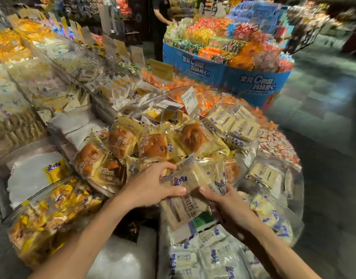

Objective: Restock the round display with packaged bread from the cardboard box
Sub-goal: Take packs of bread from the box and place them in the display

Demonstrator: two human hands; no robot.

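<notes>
Bread packs (pixel 190 178) are held tight by both hands, left hand (pixel 151 188) on the left end and right hand (pixel 231 208) on the right, over the display (pixel 295 214), near brown buns (pixel 153 146).

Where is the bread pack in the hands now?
Head view, lower centre: the pale bread pack is between left hand and right hand, below the brown bun packs.

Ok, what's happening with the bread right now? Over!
Left grip and right grip both holding sliced-bread packs. Packs low over the round display, beside brown bun packs. Nothing in the way.
</notes>
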